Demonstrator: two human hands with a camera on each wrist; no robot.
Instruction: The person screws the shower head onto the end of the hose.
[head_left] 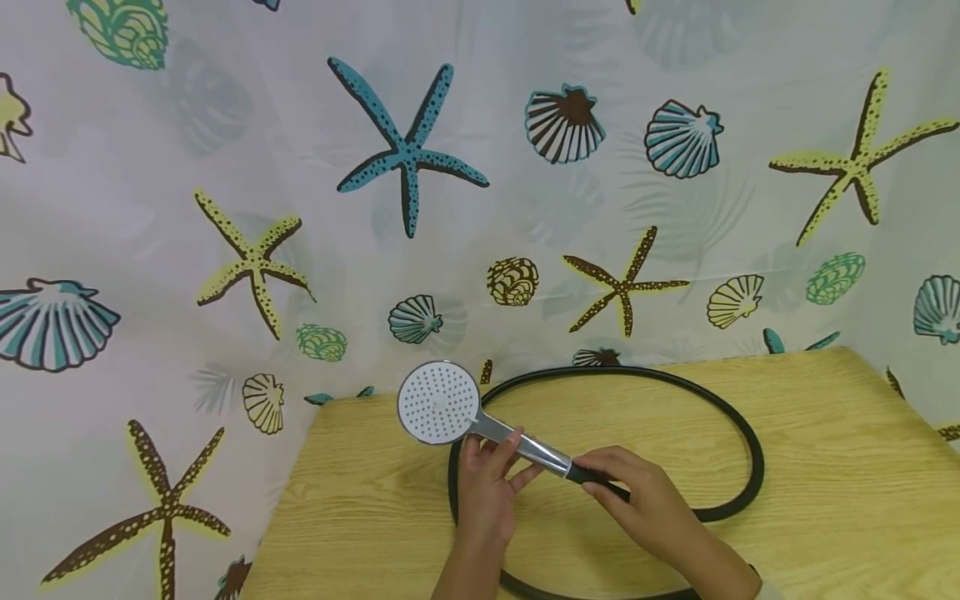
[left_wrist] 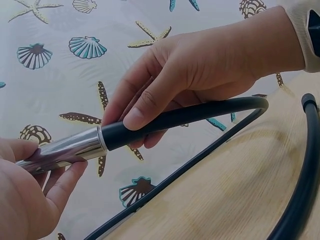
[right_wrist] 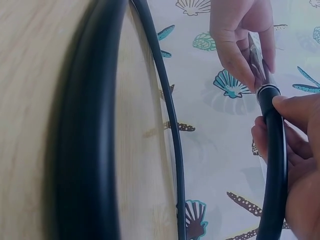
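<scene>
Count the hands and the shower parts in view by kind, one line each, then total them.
Hands: 2, the left hand and the right hand
Shower head: 1
Black hose: 1
Total: 4

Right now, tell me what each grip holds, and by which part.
The left grip holds the shower head by its chrome handle; the right grip holds the hose by its end at that handle.
</scene>
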